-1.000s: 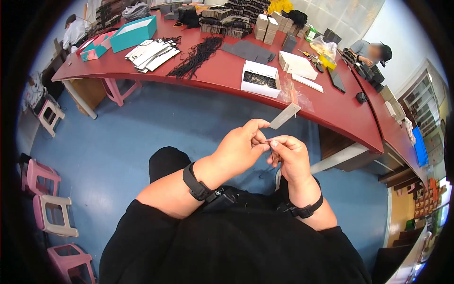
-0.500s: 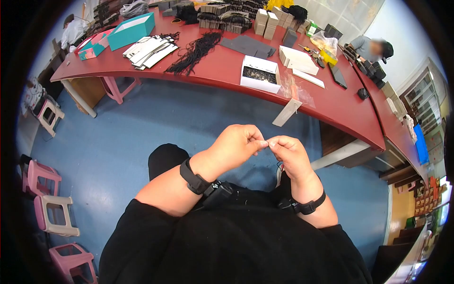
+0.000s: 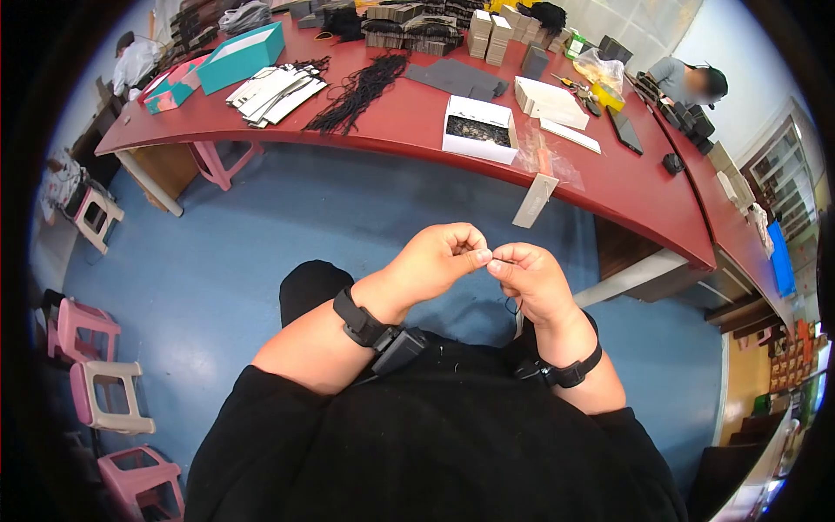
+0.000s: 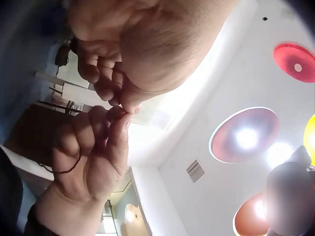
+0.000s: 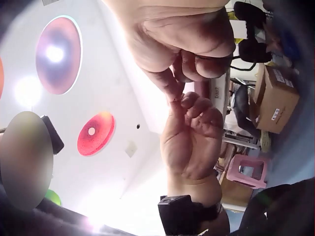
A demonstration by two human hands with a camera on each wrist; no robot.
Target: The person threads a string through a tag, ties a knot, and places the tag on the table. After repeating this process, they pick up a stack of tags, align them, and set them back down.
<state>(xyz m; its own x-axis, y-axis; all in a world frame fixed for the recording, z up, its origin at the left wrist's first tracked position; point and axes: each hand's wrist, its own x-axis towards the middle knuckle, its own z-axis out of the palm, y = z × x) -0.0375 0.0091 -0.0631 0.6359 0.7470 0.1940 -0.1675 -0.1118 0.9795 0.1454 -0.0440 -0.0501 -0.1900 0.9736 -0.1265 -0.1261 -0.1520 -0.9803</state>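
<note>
My left hand (image 3: pixel 435 268) and right hand (image 3: pixel 535 283) meet at their fingertips above my lap in the head view. Thumb and index finger of each pinch a thin dark cord, mostly hidden by the fingers; its loose part (image 3: pixel 511 304) hangs below the right hand. In the left wrist view, the cord (image 4: pixel 74 167) curves across the right hand's palm, below the left hand (image 4: pixel 147 49). The right wrist view has the right hand (image 5: pixel 189 39) above the left hand (image 5: pixel 194 137), their tips touching, the cord not discernible.
Beyond the hands, a red table (image 3: pixel 391 143) holds a white box (image 3: pixel 480 130) of small dark pieces, black cords (image 3: pixel 361 91), white cards (image 3: pixel 274 94) and a teal box (image 3: pixel 243 59). A pale tag (image 3: pixel 535 202) hangs at its edge. Stools (image 3: pixel 113 396) stand left; another person (image 3: pixel 674 80) sits right.
The fingers of both hands, earlier bunched around a visible stretch of cord, now meet tip to tip slightly higher. The hanging tag has swung from a slant to steeper.
</note>
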